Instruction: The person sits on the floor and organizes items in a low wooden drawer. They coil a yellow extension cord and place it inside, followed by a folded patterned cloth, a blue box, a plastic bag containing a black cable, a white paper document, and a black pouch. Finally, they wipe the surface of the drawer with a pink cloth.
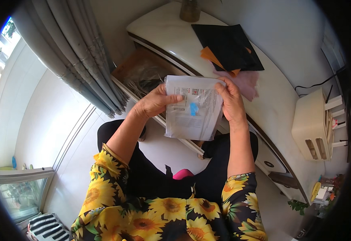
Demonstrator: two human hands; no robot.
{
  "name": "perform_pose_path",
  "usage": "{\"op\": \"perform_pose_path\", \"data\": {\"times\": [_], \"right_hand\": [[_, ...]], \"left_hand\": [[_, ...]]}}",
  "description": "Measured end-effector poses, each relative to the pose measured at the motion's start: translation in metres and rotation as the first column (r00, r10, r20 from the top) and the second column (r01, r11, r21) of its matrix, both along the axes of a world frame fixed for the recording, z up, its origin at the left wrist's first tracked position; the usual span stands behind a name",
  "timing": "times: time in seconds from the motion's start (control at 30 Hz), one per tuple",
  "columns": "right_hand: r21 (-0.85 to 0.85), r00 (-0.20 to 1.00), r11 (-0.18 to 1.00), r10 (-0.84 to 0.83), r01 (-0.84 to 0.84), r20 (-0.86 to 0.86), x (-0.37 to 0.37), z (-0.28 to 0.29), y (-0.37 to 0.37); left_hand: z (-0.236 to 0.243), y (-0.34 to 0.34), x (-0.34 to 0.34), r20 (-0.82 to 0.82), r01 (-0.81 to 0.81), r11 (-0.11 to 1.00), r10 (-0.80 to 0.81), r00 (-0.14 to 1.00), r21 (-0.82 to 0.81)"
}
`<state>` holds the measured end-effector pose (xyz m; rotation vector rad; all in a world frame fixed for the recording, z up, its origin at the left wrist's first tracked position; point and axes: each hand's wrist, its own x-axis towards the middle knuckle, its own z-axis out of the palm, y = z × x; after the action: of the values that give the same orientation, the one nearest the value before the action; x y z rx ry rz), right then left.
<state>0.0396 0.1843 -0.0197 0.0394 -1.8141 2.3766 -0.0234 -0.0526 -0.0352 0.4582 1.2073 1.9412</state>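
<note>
Between my two hands is a clear plastic sleeve of printed papers point(192, 122), with a small blue piece on its front. My left hand point(158, 101) grips its left edge, thumb lying across the front. At the upper right edge, my right hand point(232, 98) pinches it with the thumb on top; the fingers behind are hidden. Beneath the sleeve an open drawer point(129, 66) sticks out of the white cabinet, holding coiled cables point(145, 84) and clear plastic. The sleeve hides part of the drawer.
On the white cabinet top point(159, 26) lie a black folder point(231, 46), orange paper point(215, 59) and a pink translucent sheet point(245, 83). A brown jar point(190, 11) stands at the back. At right is a cream storage box point(310, 128); grey curtains point(73, 52) hang at left.
</note>
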Motion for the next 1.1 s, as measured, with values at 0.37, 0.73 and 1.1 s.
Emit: {"op": "perform_pose_path", "data": {"times": [0.37,0.73,1.1], "right_hand": [[-0.184,0.968,0.977,0.144,-0.107,0.204,-0.003,0.006,-0.018],[-0.266,0.953,0.957,0.185,-0.119,0.239,-0.005,-0.002,-0.021],[-0.364,0.936,0.923,0.229,-0.122,0.268,-0.012,-0.021,-0.022]], "left_hand": [[-0.003,-0.006,-0.003,0.149,-0.150,0.988,0.144,0.978,0.030],[-0.007,-0.007,-0.007,0.224,-0.097,0.987,0.067,0.972,0.128],[-0.015,-0.011,-0.008,0.217,-0.198,0.979,0.182,0.959,0.050]]}}
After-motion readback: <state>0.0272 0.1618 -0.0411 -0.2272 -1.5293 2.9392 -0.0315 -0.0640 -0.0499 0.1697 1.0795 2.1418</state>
